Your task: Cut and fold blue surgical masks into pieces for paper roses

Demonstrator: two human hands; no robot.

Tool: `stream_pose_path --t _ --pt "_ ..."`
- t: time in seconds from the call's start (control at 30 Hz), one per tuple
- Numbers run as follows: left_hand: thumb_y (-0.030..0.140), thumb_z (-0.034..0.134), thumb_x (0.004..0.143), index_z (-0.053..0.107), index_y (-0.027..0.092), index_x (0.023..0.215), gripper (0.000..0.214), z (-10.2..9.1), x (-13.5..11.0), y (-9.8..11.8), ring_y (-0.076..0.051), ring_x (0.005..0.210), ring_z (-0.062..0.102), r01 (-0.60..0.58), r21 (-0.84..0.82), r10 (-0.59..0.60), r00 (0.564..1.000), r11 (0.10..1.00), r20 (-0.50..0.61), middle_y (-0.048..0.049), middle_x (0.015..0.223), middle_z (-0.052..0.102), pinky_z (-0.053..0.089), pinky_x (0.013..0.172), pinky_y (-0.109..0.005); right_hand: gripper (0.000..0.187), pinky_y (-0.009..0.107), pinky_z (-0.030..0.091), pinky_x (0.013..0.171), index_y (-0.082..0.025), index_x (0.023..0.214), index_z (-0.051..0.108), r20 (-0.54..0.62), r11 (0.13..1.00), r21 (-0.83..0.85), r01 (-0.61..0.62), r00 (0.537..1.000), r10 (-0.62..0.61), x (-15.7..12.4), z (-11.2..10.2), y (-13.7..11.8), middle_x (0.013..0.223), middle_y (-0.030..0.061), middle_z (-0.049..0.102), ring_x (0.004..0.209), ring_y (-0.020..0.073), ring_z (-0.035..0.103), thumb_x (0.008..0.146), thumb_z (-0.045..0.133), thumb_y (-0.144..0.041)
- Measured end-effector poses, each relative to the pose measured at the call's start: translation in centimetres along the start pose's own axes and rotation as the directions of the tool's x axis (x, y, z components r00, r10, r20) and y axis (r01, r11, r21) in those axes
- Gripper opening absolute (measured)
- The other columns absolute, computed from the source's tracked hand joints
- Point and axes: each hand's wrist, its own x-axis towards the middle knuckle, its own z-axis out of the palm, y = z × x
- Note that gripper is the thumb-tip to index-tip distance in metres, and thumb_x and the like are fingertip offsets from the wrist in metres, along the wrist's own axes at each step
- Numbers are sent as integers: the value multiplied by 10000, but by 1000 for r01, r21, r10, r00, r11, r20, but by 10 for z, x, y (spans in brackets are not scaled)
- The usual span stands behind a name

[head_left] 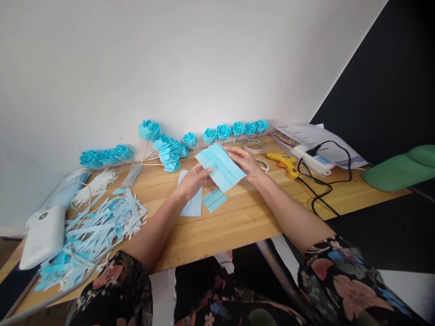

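A light-blue sheet of pleated fabric, like a face mask with its edges cut off (222,168), is held up tilted above the table between my hands. My left hand (196,180) pinches its left edge, thumb on top. At the upper right edge, my right hand (244,161) grips it, with some fingers hidden behind. Below lie a longer pale-blue sheet (193,206), partly covered by my left hand, and a small blue fabric piece (214,200). Several blue fabric roses (238,129) line the wall, and some on sticks (150,130) stand left of centre.
On the left lie a heap of blue strips (102,231), white cords (97,186), grey wires (132,175) and a white power bank (44,235). To the right are tape rolls (253,145), a yellow glue gun (284,163), a power strip (314,160) with black cable, and a green object (401,170).
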Motion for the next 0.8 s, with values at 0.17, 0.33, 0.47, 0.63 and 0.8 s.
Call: stream_pose_path --t 0.17,0.33,0.47,0.63,0.8 --pt "347 843 645 663 122 974 437 -7 1 -2 -175 680 674 -25 182 34 999 983 -41 -51 739 712 536 689 -316 601 265 505 687 -266 1219 686 88 998 4 -57 994 56 1 -6 -2 834 -20 743 734 143 647 650 856 -361" --pt "377 770 702 697 125 854 303 -22 -6 9 -123 542 590 -102 344 146 984 933 -105 -9 615 658 499 589 -267 724 284 533 804 -242 1333 609 176 1000 -1 -22 984 22 5 -12 -3 1058 34 755 937 179 678 653 850 -307" --pt "361 712 743 712 140 844 243 -29 -17 16 -114 501 545 -140 415 221 963 899 -153 10 567 615 476 557 -263 563 300 533 831 -218 1173 697 246 995 -92 38 969 -15 6 -9 -5 984 23 764 916 174 675 638 845 -308" --pt "325 681 765 721 174 806 161 -29 -27 18 -102 505 532 -191 396 281 943 898 -181 28 547 584 446 556 -238 255 259 514 683 -175 769 710 184 983 -174 55 983 -22 5 -6 -3 756 -10 718 691 123 620 599 835 -320" --pt "282 662 740 732 174 799 141 -29 -29 19 -104 575 563 -208 356 304 922 911 -239 9 627 629 464 609 -241 133 248 516 648 -186 728 671 181 988 -147 -42 981 68 4 -2 -5 730 -22 686 656 107 612 644 753 -248"
